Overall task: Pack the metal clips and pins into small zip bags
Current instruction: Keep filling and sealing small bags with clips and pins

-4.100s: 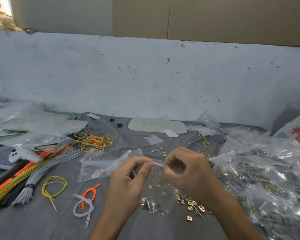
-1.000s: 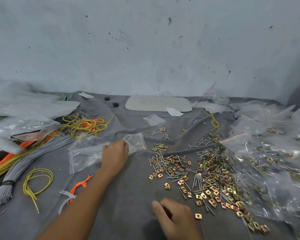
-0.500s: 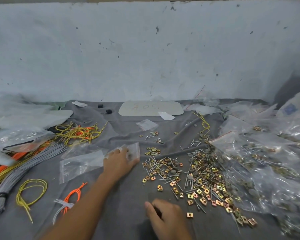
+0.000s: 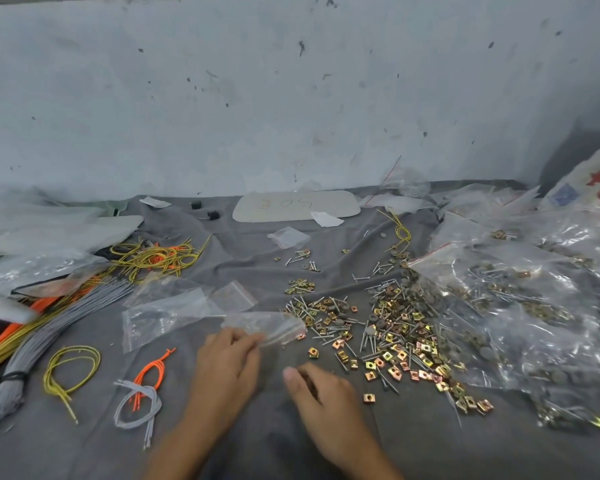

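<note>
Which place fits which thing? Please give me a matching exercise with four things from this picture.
Things:
1 small zip bag
2 orange wire loop
3 pale card
4 filled bags

Places:
A at the back, near the wall
B in the grip of the left hand
C heaped on the right
D left of that hand, on the grey cloth

Pairs: 1-B, 2-D, 3-A, 4-C.

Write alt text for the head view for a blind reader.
A person's left hand pinches a small clear zip bag beside a scattered pile of brass clips and pins on grey cloth; the right hand lies curled nearby. At right lie filled bags, at left wire bundles.
</note>
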`<state>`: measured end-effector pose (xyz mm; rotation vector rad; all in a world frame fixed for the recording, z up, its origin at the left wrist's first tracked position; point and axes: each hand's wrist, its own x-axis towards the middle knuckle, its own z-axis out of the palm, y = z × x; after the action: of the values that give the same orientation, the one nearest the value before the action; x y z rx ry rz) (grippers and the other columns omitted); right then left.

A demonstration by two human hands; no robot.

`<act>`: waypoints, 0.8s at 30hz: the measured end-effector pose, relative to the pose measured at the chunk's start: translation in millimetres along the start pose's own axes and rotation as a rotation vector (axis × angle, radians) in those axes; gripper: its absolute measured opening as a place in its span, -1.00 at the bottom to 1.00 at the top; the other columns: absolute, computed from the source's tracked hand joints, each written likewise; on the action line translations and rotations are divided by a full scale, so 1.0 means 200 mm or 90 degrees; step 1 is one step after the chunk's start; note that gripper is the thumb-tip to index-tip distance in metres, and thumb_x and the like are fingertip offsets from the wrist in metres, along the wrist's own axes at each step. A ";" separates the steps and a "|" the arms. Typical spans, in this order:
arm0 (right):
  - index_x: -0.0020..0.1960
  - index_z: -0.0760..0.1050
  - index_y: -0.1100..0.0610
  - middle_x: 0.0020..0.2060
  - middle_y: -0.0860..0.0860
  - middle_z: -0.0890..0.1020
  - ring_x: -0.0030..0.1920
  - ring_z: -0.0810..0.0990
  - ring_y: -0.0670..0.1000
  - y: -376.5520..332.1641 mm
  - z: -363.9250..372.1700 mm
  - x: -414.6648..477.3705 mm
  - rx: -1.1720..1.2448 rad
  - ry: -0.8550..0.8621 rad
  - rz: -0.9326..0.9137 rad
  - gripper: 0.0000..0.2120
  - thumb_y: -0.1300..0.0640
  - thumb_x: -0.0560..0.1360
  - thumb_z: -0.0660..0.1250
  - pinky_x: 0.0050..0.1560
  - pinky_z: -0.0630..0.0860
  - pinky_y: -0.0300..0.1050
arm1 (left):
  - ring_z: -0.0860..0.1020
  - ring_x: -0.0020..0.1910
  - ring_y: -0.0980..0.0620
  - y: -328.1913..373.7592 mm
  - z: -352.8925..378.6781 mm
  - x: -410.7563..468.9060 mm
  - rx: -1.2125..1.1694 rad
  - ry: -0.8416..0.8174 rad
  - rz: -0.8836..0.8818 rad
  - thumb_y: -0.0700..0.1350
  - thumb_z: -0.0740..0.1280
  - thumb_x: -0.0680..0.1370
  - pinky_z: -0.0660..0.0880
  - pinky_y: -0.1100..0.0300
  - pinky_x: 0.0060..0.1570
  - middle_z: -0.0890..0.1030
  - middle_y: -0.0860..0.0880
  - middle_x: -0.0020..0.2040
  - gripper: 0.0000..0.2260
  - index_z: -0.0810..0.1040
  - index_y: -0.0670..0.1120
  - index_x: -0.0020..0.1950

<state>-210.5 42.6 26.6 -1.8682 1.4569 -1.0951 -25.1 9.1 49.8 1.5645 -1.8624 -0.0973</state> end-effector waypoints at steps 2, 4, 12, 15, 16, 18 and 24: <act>-0.22 0.43 -0.08 -0.40 -0.16 0.53 -0.33 0.48 -0.14 -0.01 0.01 0.00 0.035 0.015 0.015 -0.56 -0.41 0.52 0.08 -0.24 0.39 -0.11 | 0.54 -0.08 -0.09 0.03 0.00 -0.19 -0.011 -0.032 0.014 0.07 0.14 0.50 0.44 0.01 0.02 0.59 0.00 -0.07 -0.60 0.73 -0.01 0.08; -0.25 0.41 -0.06 -0.42 -0.14 0.52 -0.32 0.48 -0.11 0.00 0.02 0.00 0.013 0.020 0.034 -0.64 -0.29 0.55 0.17 -0.25 0.36 -0.09 | 0.53 -0.04 -0.07 0.05 0.01 -0.29 -0.014 -0.064 -0.001 0.10 0.12 0.50 0.36 0.11 0.06 0.59 0.01 -0.05 -0.57 0.72 0.00 0.09; -0.24 0.49 -0.04 -0.23 -0.08 0.67 -0.13 0.60 -0.01 -0.06 0.09 0.02 0.000 0.000 0.140 -0.69 -0.25 0.48 0.23 -0.07 0.50 -0.04 | 0.54 0.07 0.05 0.04 0.02 -0.36 -0.056 -0.115 -0.067 0.18 0.08 0.45 0.42 0.04 0.14 0.61 0.20 0.07 -0.54 0.63 0.14 0.19; -0.23 0.44 0.01 -0.32 -0.04 0.61 -0.23 0.57 -0.01 -0.03 0.09 0.00 -0.008 0.021 0.136 -0.78 -0.09 0.52 0.26 -0.14 0.51 0.03 | 0.49 0.10 0.20 0.05 0.01 -0.40 -0.095 -0.100 -0.090 0.25 0.13 0.43 0.35 0.21 0.19 0.58 0.32 0.07 -0.65 0.54 0.33 0.16; -0.23 0.44 0.01 -0.34 -0.04 0.60 -0.26 0.56 -0.03 -0.02 0.09 -0.01 -0.009 0.023 0.130 -0.79 -0.07 0.52 0.27 -0.15 0.51 0.04 | 0.46 0.11 0.27 0.06 0.01 -0.41 -0.098 -0.096 -0.097 0.30 0.15 0.43 0.30 0.32 0.19 0.56 0.36 0.08 -0.66 0.50 0.36 0.16; -0.23 0.46 -0.01 -0.34 -0.09 0.60 -0.27 0.56 -0.07 -0.02 0.09 -0.02 0.000 0.030 0.119 -0.81 -0.06 0.51 0.31 -0.15 0.51 0.02 | 0.41 0.11 0.38 0.08 0.00 -0.42 -0.098 -0.090 -0.116 0.38 0.21 0.40 0.23 0.45 0.16 0.52 0.40 0.06 -0.63 0.47 0.35 0.17; -0.25 0.51 0.00 -0.37 -0.16 0.62 -0.31 0.57 -0.14 -0.03 0.08 -0.04 0.059 0.004 0.088 -0.75 -0.14 0.49 0.38 -0.17 0.53 -0.03 | 0.50 0.05 0.32 0.10 0.01 -0.43 -0.083 -0.046 -0.109 0.38 0.41 0.35 0.39 0.30 0.09 0.56 0.38 0.02 -0.63 0.51 0.33 0.09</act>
<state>-194.5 50.8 20.3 -1.6752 1.4891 -1.0844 -40.0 91.7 19.4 1.6446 -1.7363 -0.3500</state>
